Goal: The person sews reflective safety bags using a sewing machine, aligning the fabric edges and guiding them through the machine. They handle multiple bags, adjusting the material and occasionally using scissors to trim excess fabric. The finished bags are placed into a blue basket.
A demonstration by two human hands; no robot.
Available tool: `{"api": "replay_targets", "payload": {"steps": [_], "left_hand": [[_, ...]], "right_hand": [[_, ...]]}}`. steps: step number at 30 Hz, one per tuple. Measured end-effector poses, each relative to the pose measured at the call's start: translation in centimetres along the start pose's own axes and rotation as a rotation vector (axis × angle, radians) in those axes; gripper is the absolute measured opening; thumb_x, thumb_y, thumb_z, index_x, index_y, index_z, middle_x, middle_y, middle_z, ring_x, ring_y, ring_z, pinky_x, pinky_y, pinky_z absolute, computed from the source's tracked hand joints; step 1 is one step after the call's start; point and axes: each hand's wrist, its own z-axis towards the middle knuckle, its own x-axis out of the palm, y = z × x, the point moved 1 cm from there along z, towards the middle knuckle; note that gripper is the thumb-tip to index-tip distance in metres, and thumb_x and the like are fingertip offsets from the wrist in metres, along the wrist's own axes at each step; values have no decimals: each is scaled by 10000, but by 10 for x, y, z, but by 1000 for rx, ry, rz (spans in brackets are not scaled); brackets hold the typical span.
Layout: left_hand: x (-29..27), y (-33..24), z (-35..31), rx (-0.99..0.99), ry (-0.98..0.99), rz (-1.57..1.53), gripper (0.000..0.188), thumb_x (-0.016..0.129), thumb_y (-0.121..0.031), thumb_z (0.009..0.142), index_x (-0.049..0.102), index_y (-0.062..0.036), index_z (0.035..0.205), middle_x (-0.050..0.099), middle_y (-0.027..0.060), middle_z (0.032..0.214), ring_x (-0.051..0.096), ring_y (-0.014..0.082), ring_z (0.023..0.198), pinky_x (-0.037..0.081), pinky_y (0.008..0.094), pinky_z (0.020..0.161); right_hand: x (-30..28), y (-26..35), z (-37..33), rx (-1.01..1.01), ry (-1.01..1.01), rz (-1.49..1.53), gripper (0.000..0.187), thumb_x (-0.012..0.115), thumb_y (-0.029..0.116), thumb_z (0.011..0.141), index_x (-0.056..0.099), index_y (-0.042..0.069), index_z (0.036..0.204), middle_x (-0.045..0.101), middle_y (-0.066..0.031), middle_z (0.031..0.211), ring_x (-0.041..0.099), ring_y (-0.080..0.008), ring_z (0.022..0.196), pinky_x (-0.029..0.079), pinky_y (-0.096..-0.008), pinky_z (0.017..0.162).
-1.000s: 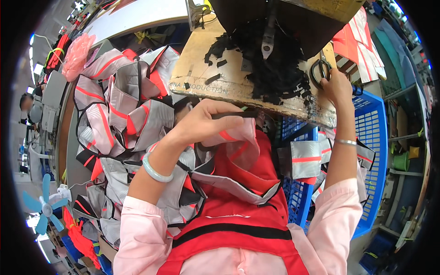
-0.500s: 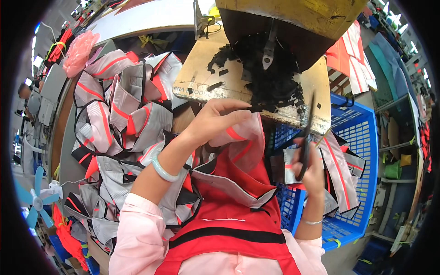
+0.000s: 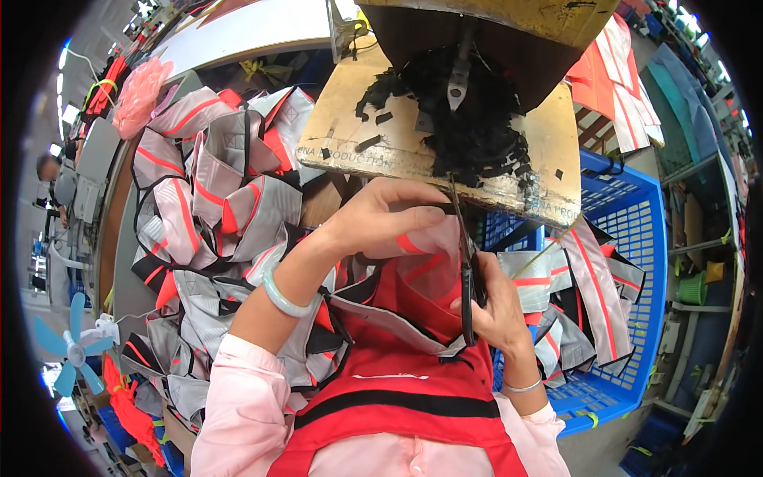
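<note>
Scissors (image 3: 467,310), in the head view, are pointing upward, with the right hand (image 3: 499,306) wrapping its grip around their lower end. Just beside them, the left hand (image 3: 389,213) is pinching a grey-and-orange fabric piece (image 3: 437,242) by its dark edge. The piece is draping over the red apron (image 3: 461,383), near the tabletop (image 3: 330,119), where black scraps (image 3: 469,143) are lying.

Worn wooden tabletop (image 3: 338,115), heaped black scraps (image 3: 469,151) on it, loose black bits (image 3: 368,144) beside the heap
</note>
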Motion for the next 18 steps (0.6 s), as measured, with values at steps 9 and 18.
{"api": "replay_targets", "payload": {"steps": [9, 18], "left_hand": [[-9, 3, 12, -34, -103, 27, 254, 655, -98, 869, 643, 20, 1093, 667, 31, 994, 594, 87, 935, 469, 244, 839], [-49, -15, 63, 62, -265, 264, 307, 662, -185, 877, 648, 20, 1105, 639, 18, 966, 559, 78, 890, 440, 220, 810]], "right_hand": [[-3, -14, 9, 37, -147, 270, 248, 650, 120, 816, 562, -4, 1011, 689, -98, 746, 671, -190, 658, 485, -310, 579], [-143, -43, 101, 331, -437, -777, 531, 616, 529, 827, 659, 55, 1063, 687, -201, 868, 654, -382, 857, 483, -453, 754]]}}
